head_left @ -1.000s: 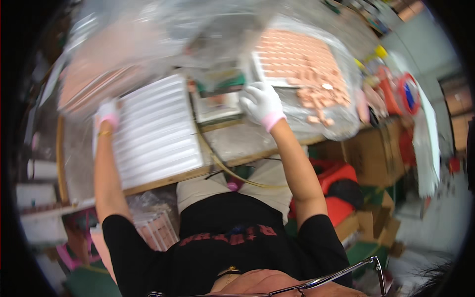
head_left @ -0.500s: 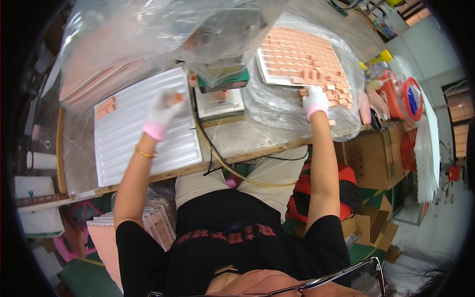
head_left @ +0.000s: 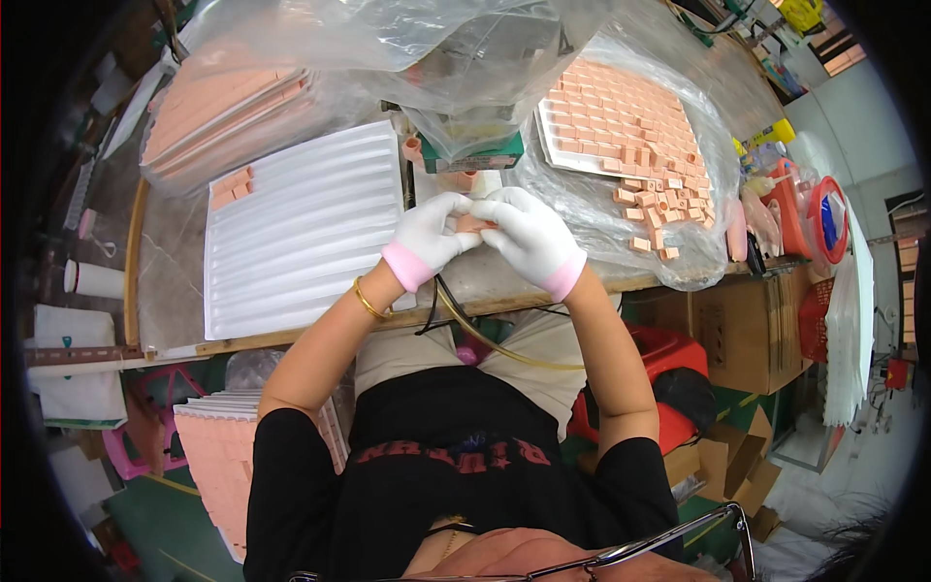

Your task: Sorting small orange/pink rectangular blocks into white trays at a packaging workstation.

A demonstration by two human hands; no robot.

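Note:
My left hand (head_left: 429, 238) and my right hand (head_left: 533, 239), in white gloves with pink cuffs, meet at the near edge of the bench. Both are closed on a small peach-coloured block (head_left: 472, 224), mostly hidden by the fingers. To the left lies a white ridged tray (head_left: 305, 242) with a few peach blocks (head_left: 233, 188) at its far left corner. Right of my hands, loose peach blocks (head_left: 669, 207) are heaped on clear plastic, beside a white board (head_left: 572, 163) covered with rows of them. Just beyond my hands stands a green machine part (head_left: 475, 160) under plastic sheeting.
Plastic-covered stacks of peach-filled trays (head_left: 228, 116) stand at the far left. A cable and a yellowish hose (head_left: 504, 357) hang over the bench edge (head_left: 281, 335). An orange basket (head_left: 790, 209) sits at the right, above a cardboard box (head_left: 742, 335).
My left hand has moved right from above the white tray. My right hand has come left from the loose blocks, and both now meet around a block. The view has shifted slightly.

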